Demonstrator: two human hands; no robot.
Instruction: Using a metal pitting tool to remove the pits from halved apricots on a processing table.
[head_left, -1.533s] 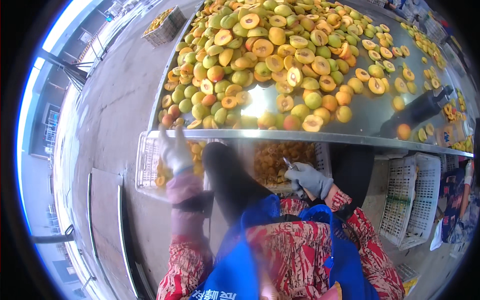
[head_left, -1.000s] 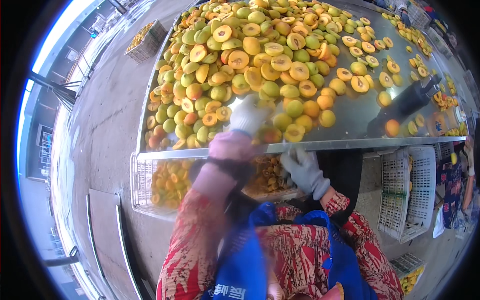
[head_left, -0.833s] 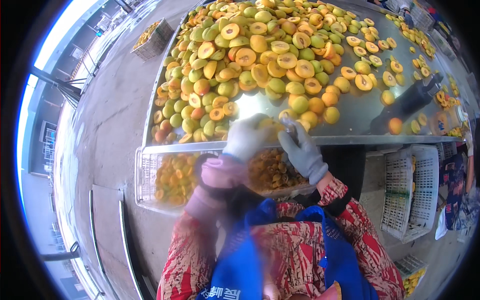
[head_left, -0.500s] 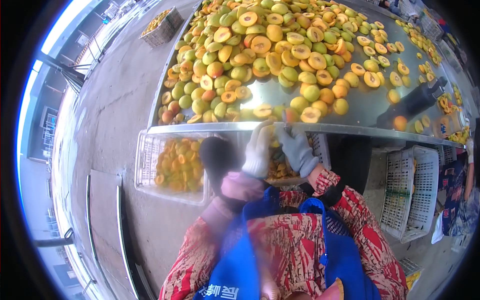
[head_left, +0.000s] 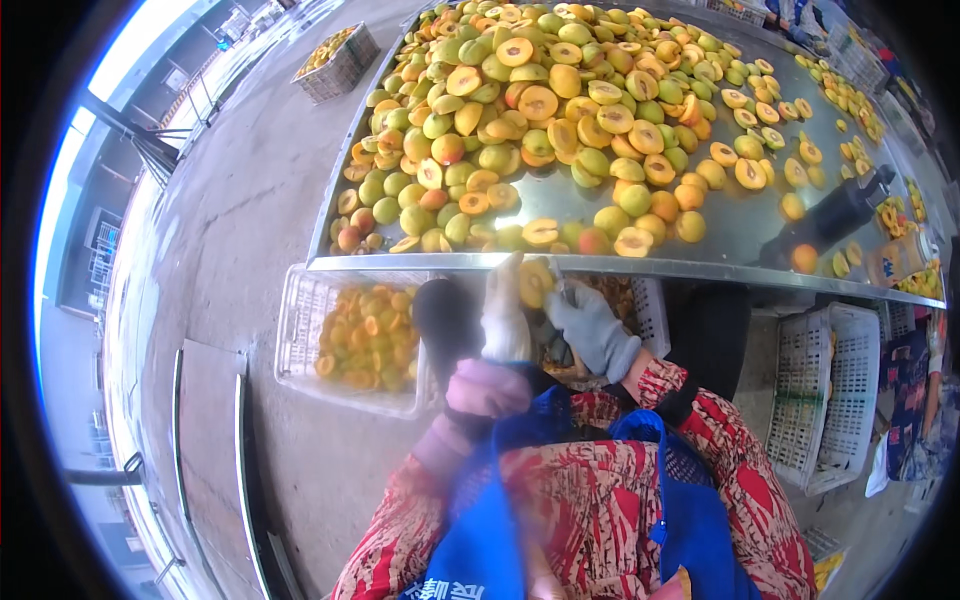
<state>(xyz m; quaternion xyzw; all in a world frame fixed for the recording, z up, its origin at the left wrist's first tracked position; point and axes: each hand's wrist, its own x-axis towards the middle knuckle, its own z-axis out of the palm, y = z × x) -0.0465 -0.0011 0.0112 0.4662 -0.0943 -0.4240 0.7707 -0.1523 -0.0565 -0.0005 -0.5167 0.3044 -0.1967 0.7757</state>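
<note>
My left hand (head_left: 504,318), in a white glove, is closed around the edge of a yellow-orange apricot half (head_left: 536,283), just below the table's near edge. Close by on the right, my right hand (head_left: 594,328), in a grey-white glove, has its fingers curled near the fruit. Something thin and dark seems to be in its grip, but blur hides what it is. Beneath my hands is a crate (head_left: 652,312) with fruit pieces in it, partly covered by my arms. In front of me, a heap of halved apricots (head_left: 560,100) spreads over the metal table (head_left: 545,190).
The table's raised rim (head_left: 640,266) runs across in front of me. A white crate of apricot halves (head_left: 292,340) stands at lower left, and white crates (head_left: 800,400) at right. A dark cylindrical object (head_left: 825,212) lies on the table. Another crate (head_left: 338,75) sits far left.
Both hands have come slightly down from the table's rim. The apricot half now shows plainly between them, and the dark tool tip at my right hand is less visible. My view has shifted slightly.
</note>
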